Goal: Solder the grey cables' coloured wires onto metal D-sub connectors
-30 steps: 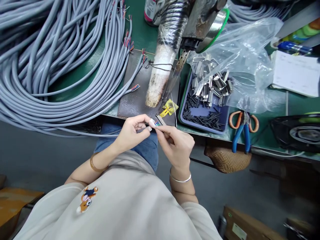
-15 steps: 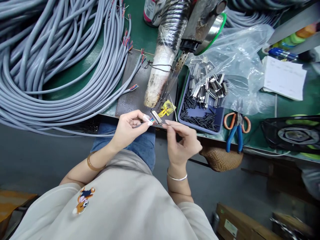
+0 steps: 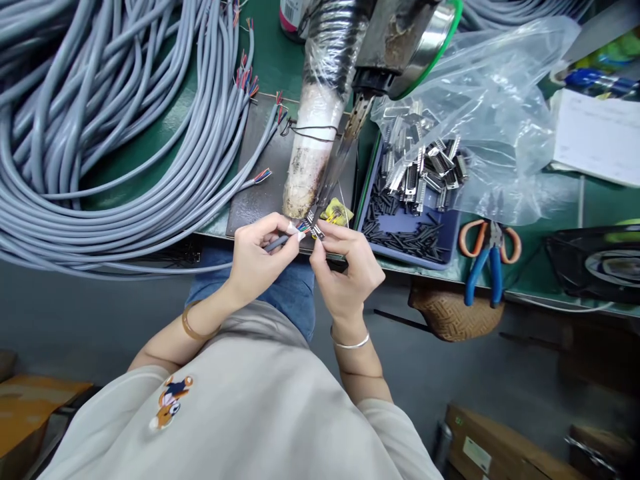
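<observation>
My left hand (image 3: 265, 257) is closed around the end of a grey cable (image 3: 277, 244), a white covering on its fingertips. Thin coloured wires (image 3: 302, 229) fan out from the cable end to a small multi-pin connector (image 3: 315, 228). Thumb and fingers of my right hand (image 3: 347, 267) pinch together at the connector's near right end; whatever lies between them is too small to make out. Just above the connector hang a scorched, white-wrapped duct (image 3: 311, 133) and a soldering iron (image 3: 353, 123) pointing down. Yellow crumpled material (image 3: 337, 212) lies beside the connector.
Grey cables (image 3: 150, 220) with stripped ends fill the left of the bench. To the right, a blue tray (image 3: 400, 257) holds metal connectors (image 3: 425, 167) and short black tubes (image 3: 417, 241), partly under a plastic bag (image 3: 505, 120). Pliers (image 3: 487, 257) overhang the bench edge.
My right hand has moved left and slightly up, closer to my left hand. The connector now sits nearer the duct and iron, more steeply tilted. The view has shifted slightly.
</observation>
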A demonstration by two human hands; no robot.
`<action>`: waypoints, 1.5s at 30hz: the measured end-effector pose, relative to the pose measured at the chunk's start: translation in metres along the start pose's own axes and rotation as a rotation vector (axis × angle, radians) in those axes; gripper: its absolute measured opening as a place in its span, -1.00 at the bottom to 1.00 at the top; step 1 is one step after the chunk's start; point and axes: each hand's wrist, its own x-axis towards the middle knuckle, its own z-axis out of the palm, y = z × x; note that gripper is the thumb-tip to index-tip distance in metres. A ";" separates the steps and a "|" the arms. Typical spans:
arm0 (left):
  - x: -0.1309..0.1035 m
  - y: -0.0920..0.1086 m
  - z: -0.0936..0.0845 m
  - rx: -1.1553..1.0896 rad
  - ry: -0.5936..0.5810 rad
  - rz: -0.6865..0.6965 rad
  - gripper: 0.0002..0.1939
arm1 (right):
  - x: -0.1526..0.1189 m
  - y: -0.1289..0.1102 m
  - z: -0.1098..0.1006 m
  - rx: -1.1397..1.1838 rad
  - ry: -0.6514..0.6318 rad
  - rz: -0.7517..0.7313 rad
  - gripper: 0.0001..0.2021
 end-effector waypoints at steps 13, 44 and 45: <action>-0.002 0.001 -0.001 0.040 0.023 0.037 -0.88 | 0.003 0.000 -0.002 -0.008 -0.009 -0.050 -0.81; -0.002 -0.002 -0.008 0.260 -0.056 0.342 -0.91 | 0.005 -0.001 -0.006 -0.067 -0.087 -0.087 -0.82; -0.003 -0.003 -0.007 0.251 -0.064 0.336 -0.91 | 0.004 -0.001 -0.006 -0.076 -0.097 -0.096 -0.82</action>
